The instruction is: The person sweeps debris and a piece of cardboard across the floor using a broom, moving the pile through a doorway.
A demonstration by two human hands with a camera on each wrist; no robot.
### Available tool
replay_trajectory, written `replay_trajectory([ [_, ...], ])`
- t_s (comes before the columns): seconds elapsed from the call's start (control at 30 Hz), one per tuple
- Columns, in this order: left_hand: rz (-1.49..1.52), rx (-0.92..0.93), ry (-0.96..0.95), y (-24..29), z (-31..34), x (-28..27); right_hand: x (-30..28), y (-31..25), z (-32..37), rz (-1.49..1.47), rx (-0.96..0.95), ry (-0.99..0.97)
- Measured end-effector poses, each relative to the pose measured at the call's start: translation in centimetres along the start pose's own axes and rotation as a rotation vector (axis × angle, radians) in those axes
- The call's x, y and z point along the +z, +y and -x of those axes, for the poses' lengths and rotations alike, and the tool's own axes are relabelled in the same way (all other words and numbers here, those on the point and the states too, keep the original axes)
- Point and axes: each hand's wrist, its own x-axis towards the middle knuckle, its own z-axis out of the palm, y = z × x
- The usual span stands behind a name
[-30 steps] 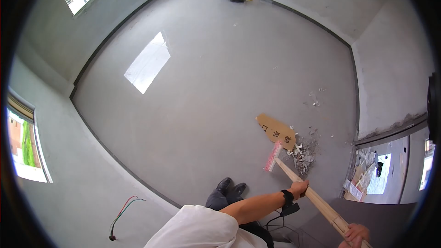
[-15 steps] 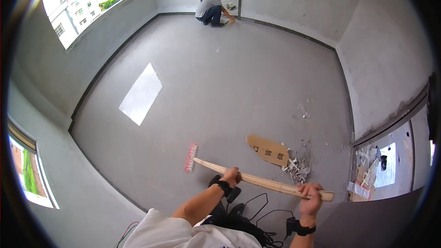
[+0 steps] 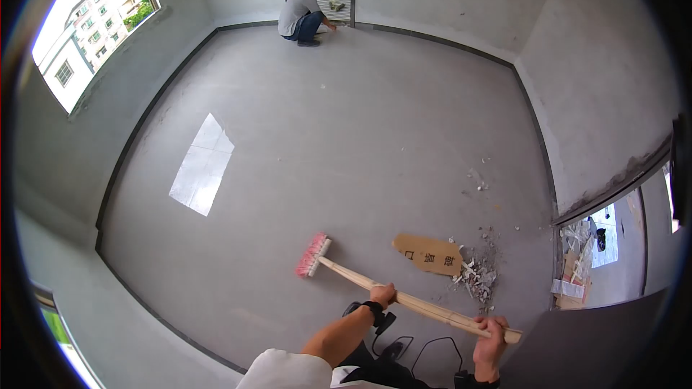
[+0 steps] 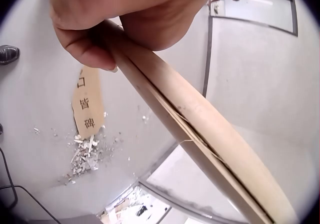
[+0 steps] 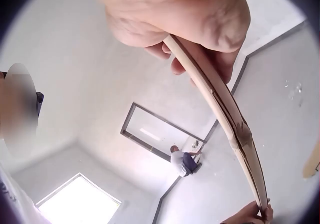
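Observation:
A long-handled broom (image 3: 353,276) with a pinkish-red and white bristle head (image 3: 313,256) and a split bamboo handle slants across the lower middle of the head view. My left hand (image 3: 383,295) grips the handle partway along; in the left wrist view its fingers (image 4: 90,53) curl around the bamboo. Near the handle's top end, my right hand (image 3: 492,338) grips it too, fingers wrapped around in the right wrist view. The bristle head is at the floor, left of a piece of brown cardboard (image 3: 429,254) with printed characters. Beside the cardboard lies a pile of debris (image 3: 477,277).
Smaller scraps (image 3: 478,181) are scattered farther off on the grey floor (image 3: 324,151). A person (image 3: 301,14) crouches by the far doorway. At right, a doorway shows rubbish (image 3: 573,263) beyond it. Black cables (image 3: 440,342) hang near my legs.
The broom head has swung left, away from the cardboard and debris, with both hands still on the handle. The cardboard and debris pile look the same. My view has shifted.

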Motion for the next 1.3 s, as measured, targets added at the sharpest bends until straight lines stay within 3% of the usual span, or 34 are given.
replay_trajectory([
  [0.13,-0.172,0.008,-0.085,1.2,0.7,6.9,-3.4,-1.8,0.6,0.001,-0.015,0.084],
  [0.2,-0.302,-0.036,-0.159,1.6,1.2,10.1,-3.7,-3.0,1.3,0.051,-0.059,0.291],
  [0.27,-0.378,-0.057,-0.240,1.6,2.1,13.3,-7.5,-3.3,1.0,0.102,-0.075,0.301],
  [0.43,-0.470,0.009,-0.379,-2.6,3.1,22.4,-11.7,-6.6,1.4,0.137,-0.079,0.383],
  [0.5,-0.478,-0.011,-0.436,-3.0,4.9,25.0,-13.7,-7.5,1.5,0.118,-0.102,0.370],
  [0.6,-0.410,-0.076,-0.537,-3.1,8.7,27.7,-15.5,-10.3,2.1,0.450,-0.242,0.260],
  [0.7,-0.317,-0.146,-0.507,-3.9,13.2,30.1,-19.4,-13.0,2.8,0.304,-0.353,0.199],
  [0.8,-0.174,-0.230,-0.476,-6.9,16.4,31.3,-24.3,-15.9,3.4,0.131,-0.381,0.230],
  [0.87,-0.194,-0.219,-0.430,-8.5,17.7,30.7,-26.4,-17.1,3.2,-0.050,-0.435,0.072],
  [0.97,-0.174,-0.232,-0.364,-9.2,18.4,29.2,-27.4,-17.1,1.6,-0.222,-0.366,0.125],
  [1.07,-0.163,-0.264,-0.270,-8.5,17.4,25.9,-26.2,-14.8,-1.0,-0.216,-0.227,0.011],
  [1.17,-0.113,-0.329,-0.213,-9.5,13.3,24.0,-22.0,-12.3,-2.4,-0.098,-0.161,0.072],
  [1.27,-0.116,-0.284,-0.301,-11.1,10.2,24.8,-20.7,-11.2,-2.9,0.013,-0.184,-0.030],
  [1.3,-0.222,-0.162,-0.404,-12.4,9.4,25.7,-21.0,-11.7,-2.8,0.020,-0.214,-0.013],
])
